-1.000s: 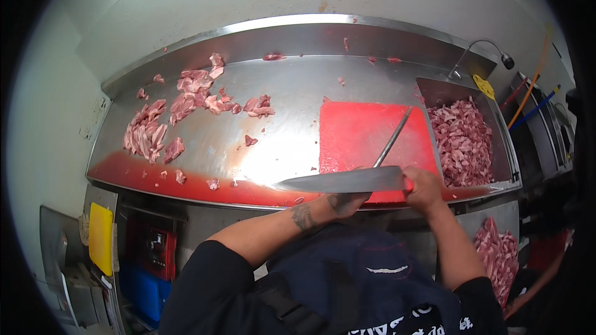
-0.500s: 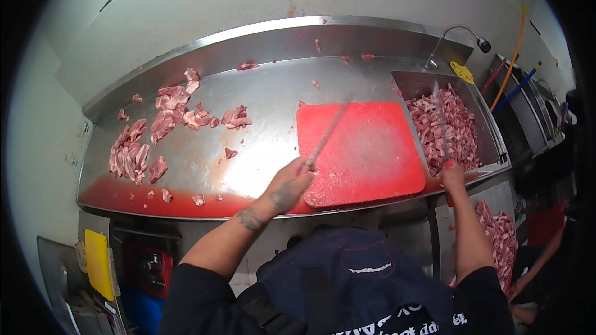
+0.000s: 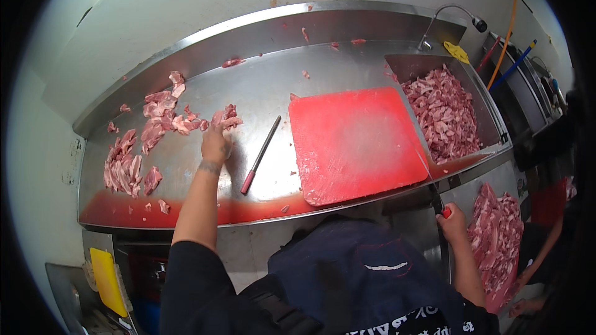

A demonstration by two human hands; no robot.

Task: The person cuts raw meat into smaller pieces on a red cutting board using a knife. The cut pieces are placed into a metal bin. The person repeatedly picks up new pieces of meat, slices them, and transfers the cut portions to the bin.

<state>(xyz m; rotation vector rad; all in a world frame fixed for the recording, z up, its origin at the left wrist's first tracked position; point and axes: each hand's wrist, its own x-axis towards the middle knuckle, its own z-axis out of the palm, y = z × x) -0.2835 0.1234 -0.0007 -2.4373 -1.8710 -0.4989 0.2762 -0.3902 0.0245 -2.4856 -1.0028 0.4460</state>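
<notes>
My left hand [image 3: 218,144] reaches over the steel worktop, its fingers closed on the near edge of a piece of raw meat [image 3: 228,116]. A honing steel [image 3: 266,149] with a dark red handle lies on the metal to the right of that hand. In my right hand [image 3: 454,220] is a knife [image 3: 431,172] with a red handle. It is below the worktop's front edge, its thin blade pointing up past the right corner of the red cutting board [image 3: 357,142]. No meat lies on the board's middle.
More raw meat pieces [image 3: 124,164] spread over the worktop's left side. Cut meat fills the sink [image 3: 396,65] under a tap [image 3: 459,9]. A yellow cloth [image 3: 456,51] rests by the sink. Lower right, another heap of meat [image 3: 495,236] sits near another person's arm [image 3: 546,251].
The honing steel has left my left hand and now lies on the worktop. That hand has moved left to the meat. My right hand has drawn the knife down from over the sink.
</notes>
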